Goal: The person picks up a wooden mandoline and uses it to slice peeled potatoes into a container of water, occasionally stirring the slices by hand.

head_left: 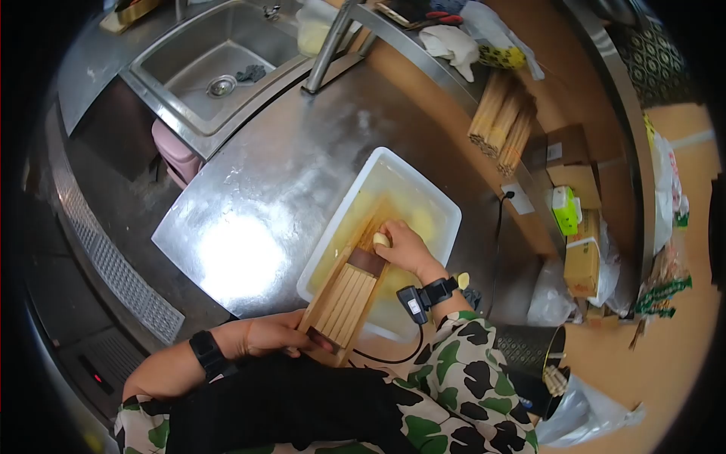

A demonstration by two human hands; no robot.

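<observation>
A wooden slicer board [345,297] lies tilted across the near rim of a white plastic tub [349,198] that holds pale yellow slices in liquid. My left hand [271,334] grips the board's near end at my body. My right hand [404,247] presses a small pale vegetable piece [381,240] against the board's upper part, over the tub. Both wrists wear black bands.
The tub stands on a steel counter [280,174]. A steel sink [215,64] sits at the far left. Bundles of wooden sticks [503,121], boxes and bags line a shelf at the right. A black cable [497,242] runs down beside the tub.
</observation>
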